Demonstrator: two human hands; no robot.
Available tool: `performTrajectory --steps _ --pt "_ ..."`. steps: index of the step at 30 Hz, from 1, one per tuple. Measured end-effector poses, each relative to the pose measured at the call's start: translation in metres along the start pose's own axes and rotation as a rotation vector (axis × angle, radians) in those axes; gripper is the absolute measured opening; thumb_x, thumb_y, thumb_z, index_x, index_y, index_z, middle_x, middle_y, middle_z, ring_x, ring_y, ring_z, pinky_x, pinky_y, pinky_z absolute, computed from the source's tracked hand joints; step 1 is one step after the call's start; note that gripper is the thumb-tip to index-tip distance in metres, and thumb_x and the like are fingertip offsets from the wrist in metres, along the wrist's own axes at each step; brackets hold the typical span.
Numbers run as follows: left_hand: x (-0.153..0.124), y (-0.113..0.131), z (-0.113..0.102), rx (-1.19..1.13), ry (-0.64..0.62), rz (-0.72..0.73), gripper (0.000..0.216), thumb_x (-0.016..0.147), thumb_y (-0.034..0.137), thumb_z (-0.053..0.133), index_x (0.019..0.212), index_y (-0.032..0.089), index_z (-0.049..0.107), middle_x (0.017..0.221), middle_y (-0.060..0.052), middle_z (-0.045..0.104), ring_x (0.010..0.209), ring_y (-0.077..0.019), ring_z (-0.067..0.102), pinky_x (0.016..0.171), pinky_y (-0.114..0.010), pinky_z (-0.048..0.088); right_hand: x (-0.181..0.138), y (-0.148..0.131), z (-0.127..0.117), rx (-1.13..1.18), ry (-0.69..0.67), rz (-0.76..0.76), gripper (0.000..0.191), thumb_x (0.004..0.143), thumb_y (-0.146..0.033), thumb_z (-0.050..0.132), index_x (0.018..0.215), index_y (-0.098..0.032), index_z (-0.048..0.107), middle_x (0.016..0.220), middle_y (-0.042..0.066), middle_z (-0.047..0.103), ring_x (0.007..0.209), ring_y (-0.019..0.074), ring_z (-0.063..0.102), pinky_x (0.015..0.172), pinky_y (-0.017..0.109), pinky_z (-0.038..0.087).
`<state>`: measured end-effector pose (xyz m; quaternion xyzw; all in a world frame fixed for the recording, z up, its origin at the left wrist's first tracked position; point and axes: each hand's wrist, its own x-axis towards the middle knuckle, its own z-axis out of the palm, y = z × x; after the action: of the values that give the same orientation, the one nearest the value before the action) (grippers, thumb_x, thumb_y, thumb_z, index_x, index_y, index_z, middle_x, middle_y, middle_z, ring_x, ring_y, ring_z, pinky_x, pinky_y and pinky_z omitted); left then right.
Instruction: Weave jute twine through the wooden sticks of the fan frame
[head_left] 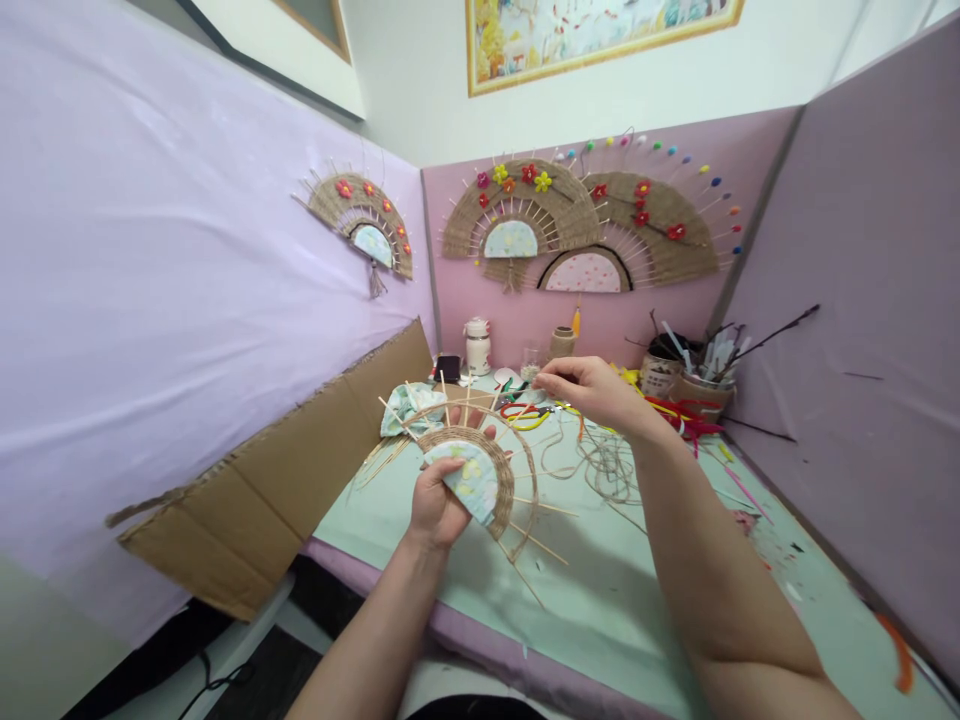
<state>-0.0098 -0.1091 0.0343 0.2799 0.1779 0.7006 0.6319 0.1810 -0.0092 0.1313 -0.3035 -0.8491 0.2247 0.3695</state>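
My left hand (439, 500) grips a half-round fan (506, 490) at its centre, thumb on the pale blue floral cloth and fingers behind. Thin sticks radiate from the fan. Brown twine is woven tightly near the cloth, and a looser twine arc (534, 470) crosses the sticks farther out. Raised beyond the fan's right side, my right hand (589, 388) has thumb and fingertips pinched together; what is between them is too fine to make out. Loose twine (607, 465) lies tangled on the table below that hand.
Pliers with red and yellow handles (525, 415), a crumpled floral cloth (412, 410), a white bottle (478, 346) and a twine spool (562, 342) are on the green table (600, 600). Pots of twigs (697, 385) stand right. Cardboard (285, 480) edges the left. Finished fans (532, 205) hang behind.
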Motion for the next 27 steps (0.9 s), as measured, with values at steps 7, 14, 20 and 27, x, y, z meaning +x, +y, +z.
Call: performTrajectory --steps 7,14,20,27 --pt "-0.001 0.004 0.004 -0.005 0.042 0.045 0.051 0.065 0.013 0.052 0.113 0.028 0.057 0.111 -0.004 0.063 0.107 -0.0249 0.057 0.091 -0.045 0.043 -0.002 -0.001 -0.003 0.076 -0.066 0.016 0.040 0.080 -0.050 0.048 0.073 -0.014 0.064 0.066 0.003 0.057 0.060 0.0127 0.046 0.052 0.024 0.033" --pt "0.000 0.007 0.009 -0.056 0.047 0.102 0.053 0.065 0.010 0.050 0.114 0.030 0.057 0.116 -0.002 0.062 0.113 -0.0237 0.053 0.092 -0.043 0.043 0.003 0.006 0.007 0.196 -0.276 0.033 0.040 0.078 -0.051 0.051 0.078 -0.014 0.068 0.071 0.004 0.062 0.067 0.0142 0.052 0.061 0.026 0.039" --pt "0.002 0.007 0.003 -0.050 0.057 0.121 0.050 0.067 0.012 0.049 0.114 0.027 0.058 0.113 -0.004 0.062 0.112 -0.0241 0.054 0.090 -0.042 0.044 0.004 0.010 0.014 0.212 -0.420 0.042 0.041 0.078 -0.053 0.053 0.078 -0.014 0.065 0.069 0.002 0.058 0.061 0.0110 0.048 0.056 0.024 0.036" --pt "0.004 0.006 0.005 -0.068 0.066 0.137 0.052 0.066 0.011 0.050 0.115 0.027 0.057 0.111 -0.004 0.063 0.109 -0.0240 0.056 0.089 -0.042 0.045 0.004 0.010 0.015 0.214 -0.484 0.037 0.036 0.073 -0.050 0.060 0.077 -0.014 0.063 0.066 -0.001 0.053 0.057 0.0089 0.042 0.052 0.022 0.032"
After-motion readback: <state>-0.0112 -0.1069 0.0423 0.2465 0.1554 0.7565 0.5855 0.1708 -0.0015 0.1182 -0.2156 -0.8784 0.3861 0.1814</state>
